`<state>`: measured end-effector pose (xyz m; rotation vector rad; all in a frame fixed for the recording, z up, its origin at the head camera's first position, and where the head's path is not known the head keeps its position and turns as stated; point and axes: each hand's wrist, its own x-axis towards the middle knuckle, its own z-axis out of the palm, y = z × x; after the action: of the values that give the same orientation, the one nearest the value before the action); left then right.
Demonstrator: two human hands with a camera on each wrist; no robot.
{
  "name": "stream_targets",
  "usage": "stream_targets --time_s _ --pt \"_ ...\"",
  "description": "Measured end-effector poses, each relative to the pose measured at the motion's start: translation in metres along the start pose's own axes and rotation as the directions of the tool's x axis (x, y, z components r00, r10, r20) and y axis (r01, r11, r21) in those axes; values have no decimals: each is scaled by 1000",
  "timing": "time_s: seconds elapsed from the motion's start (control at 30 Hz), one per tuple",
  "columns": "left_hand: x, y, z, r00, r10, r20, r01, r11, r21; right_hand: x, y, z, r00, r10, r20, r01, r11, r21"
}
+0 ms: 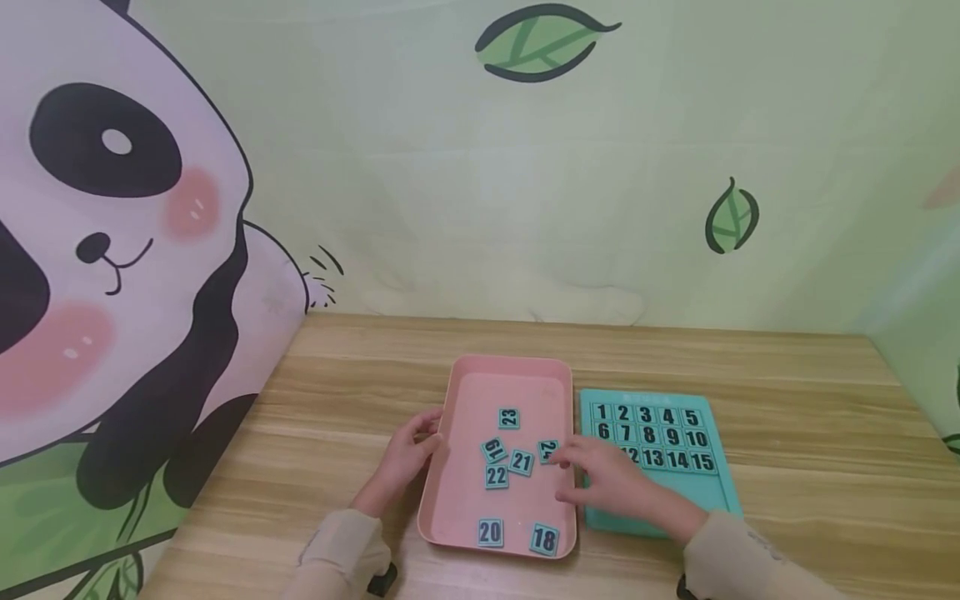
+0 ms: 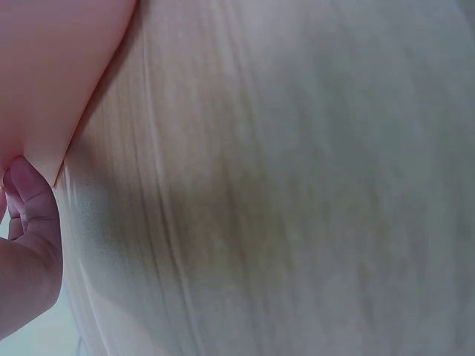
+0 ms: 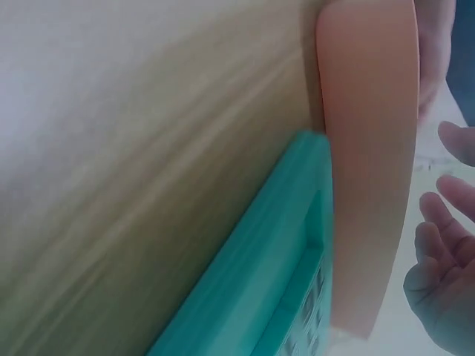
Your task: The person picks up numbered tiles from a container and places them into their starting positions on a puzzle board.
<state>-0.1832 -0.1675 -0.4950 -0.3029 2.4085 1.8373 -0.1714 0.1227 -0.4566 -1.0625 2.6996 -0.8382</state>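
Note:
A pink tray (image 1: 457, 508) holds several loose turquoise number tiles, among them tile 23 (image 1: 508, 418), tile 21 (image 1: 521, 462), tile 20 (image 1: 491, 532) and tile 18 (image 1: 544, 539). My left hand (image 1: 405, 454) grips the tray's left rim; the left wrist view shows its fingers (image 2: 31, 196) against the tray wall. Over the right rim reaches my right hand (image 1: 611, 479), fingertips at tile 24 (image 1: 547, 452) and partly covering it. Thumb and fingers stand apart with nothing held, as the right wrist view shows. Contact with that tile cannot be made out.
Right of the tray lies a turquoise number board (image 1: 675, 500) with tiles in rows from 1 to 15; my right hand hides part of the third row. Both lie on a wooden table (image 1: 337, 375), with a panda-print backdrop (image 1: 420, 167) behind.

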Motion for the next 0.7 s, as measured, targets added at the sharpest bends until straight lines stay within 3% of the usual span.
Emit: stream_targets --time_s 0.3,0.53,0.7 --pt "1 -2 1 1000 6 -9 -6 1000 3 7 -17 15 980 -162 118 182 965 -187" --pt "1 -2 0 1000 7 -7 -7 1000 3 13 -23 25 944 -114 310 193 952 -237" --pt "1 -1 0 1000 9 -4 -9 1000 0 14 -25 28 927 -98 363 194 952 -238"
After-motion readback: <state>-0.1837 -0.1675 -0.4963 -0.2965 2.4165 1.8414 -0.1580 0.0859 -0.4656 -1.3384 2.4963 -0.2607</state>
